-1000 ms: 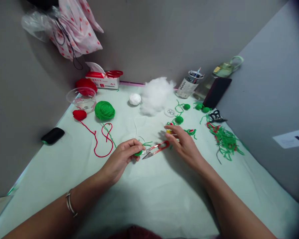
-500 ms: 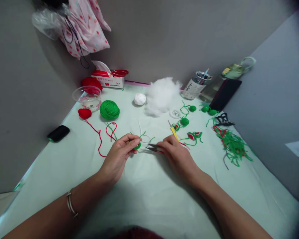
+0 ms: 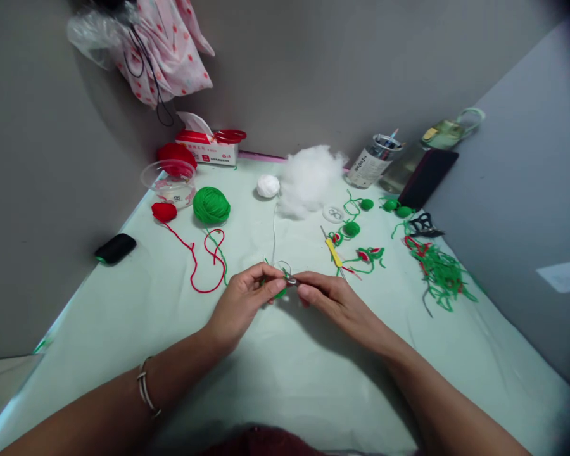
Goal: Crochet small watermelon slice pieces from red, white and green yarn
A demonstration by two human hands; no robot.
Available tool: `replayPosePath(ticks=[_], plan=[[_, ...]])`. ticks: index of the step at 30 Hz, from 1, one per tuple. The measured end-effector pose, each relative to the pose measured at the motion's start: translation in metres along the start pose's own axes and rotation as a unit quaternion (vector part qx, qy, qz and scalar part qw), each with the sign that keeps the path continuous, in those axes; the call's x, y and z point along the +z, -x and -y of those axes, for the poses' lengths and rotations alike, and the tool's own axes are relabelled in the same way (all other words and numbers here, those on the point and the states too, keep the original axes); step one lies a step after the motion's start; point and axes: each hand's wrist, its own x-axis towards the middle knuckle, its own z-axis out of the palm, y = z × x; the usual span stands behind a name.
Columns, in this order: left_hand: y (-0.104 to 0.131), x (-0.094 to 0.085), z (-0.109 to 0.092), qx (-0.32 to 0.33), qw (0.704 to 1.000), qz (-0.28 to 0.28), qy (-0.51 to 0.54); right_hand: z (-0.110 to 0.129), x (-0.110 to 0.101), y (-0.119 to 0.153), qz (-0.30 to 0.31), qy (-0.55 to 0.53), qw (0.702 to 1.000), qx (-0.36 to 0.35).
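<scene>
My left hand [image 3: 247, 301] pinches a small green crocheted piece [image 3: 280, 292] with loose yarn ends above it. My right hand [image 3: 332, 297] is closed around small thread snips [image 3: 292, 279]; only a bit of the metal shows, and it meets the green yarn at my left fingertips. Whether the blades are open or closed I cannot make out. A thin white strand [image 3: 274, 234] runs from the white yarn ball [image 3: 268, 186] down to the hands. Right of them lies a yellow-handled crochet hook [image 3: 333, 252].
A green yarn ball [image 3: 211, 206] and a red yarn piece [image 3: 164, 212] lie left. White stuffing [image 3: 311, 180] sits at the back. Small green crocheted balls [image 3: 352, 229], red-and-green pieces [image 3: 369, 254] and a yarn scrap heap [image 3: 441, 272] lie right. A pen cup [image 3: 369, 166] and bottle [image 3: 403, 171] stand behind.
Both hands have come together: the left moved right with the green piece, and the right brought the snips up against the yarn. The blades, plainly visible before, are now mostly covered.
</scene>
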Motion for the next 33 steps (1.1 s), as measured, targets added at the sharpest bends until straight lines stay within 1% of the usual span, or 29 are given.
replayPosePath(ticks=[1,2,3,4,5,6,7,8,9,10,12,13,14,15,17,21,27,30,33], plan=[[0.000,0.000,0.000,0.004,1.000,-0.006,-0.002,-0.002,-0.001,0.000,-0.003,0.018,1.000,0.003],[0.000,-0.001,-0.001,0.009,1.000,-0.016,-0.002,-0.005,-0.002,-0.001,-0.018,0.054,0.998,0.007],[0.000,-0.001,-0.002,0.016,0.999,-0.029,-0.002,-0.009,-0.005,-0.001,-0.047,0.107,0.993,0.013],[-0.001,-0.003,-0.003,0.024,0.999,-0.045,0.000,-0.014,-0.009,0.000,-0.092,0.177,0.980,0.018],[-0.001,-0.004,-0.004,0.032,0.998,-0.062,0.003,-0.019,-0.014,0.000,-0.153,0.262,0.952,0.022],[-0.002,-0.005,-0.005,0.040,0.996,-0.075,0.006,-0.023,-0.020,0.002,-0.205,0.339,0.918,0.030],[-0.003,-0.006,-0.006,0.046,0.995,-0.084,0.009,-0.027,-0.026,0.004,-0.219,0.390,0.894,0.039],[-0.003,-0.007,-0.006,0.050,0.995,-0.087,0.010,-0.028,-0.032,0.007,-0.215,0.410,0.885,0.046],[-0.003,-0.007,-0.006,0.052,0.995,-0.086,0.011,-0.027,-0.037,0.010,-0.202,0.404,0.890,0.051],[-0.003,-0.007,-0.005,0.051,0.995,-0.081,0.010,-0.025,-0.041,0.013,-0.187,0.373,0.907,0.054],[-0.001,-0.005,-0.003,0.047,0.997,-0.065,0.007,-0.016,-0.045,0.019,-0.120,0.254,0.958,0.055],[0.000,-0.004,-0.001,0.044,0.997,-0.056,0.004,-0.010,-0.045,0.020,-0.080,0.184,0.978,0.051],[0.001,-0.003,0.000,0.042,0.998,-0.047,0.002,-0.005,-0.043,0.021,-0.044,0.118,0.991,0.047],[0.002,-0.001,0.001,0.040,0.998,-0.038,-0.001,0.000,-0.040,0.021,-0.019,0.064,0.997,0.042],[0.005,0.002,0.002,0.038,0.999,-0.021,-0.008,0.007,-0.032,0.019,-0.005,-0.001,0.999,0.040],[0.009,0.006,0.002,0.035,0.999,0.004,-0.018,0.011,-0.019,0.013,0.017,-0.057,0.997,0.050],[0.010,0.005,-0.001,0.059,0.998,-0.017,-0.025,0.006,-0.018,0.014,0.033,-0.097,0.993,0.066],[0.011,0.006,-0.001,0.055,0.998,0.008,-0.035,0.004,-0.016,0.014,0.036,-0.127,0.989,0.067],[0.012,0.007,-0.001,0.050,0.997,0.033,-0.045,0.004,-0.011,0.012,0.035,-0.130,0.989,0.062]])
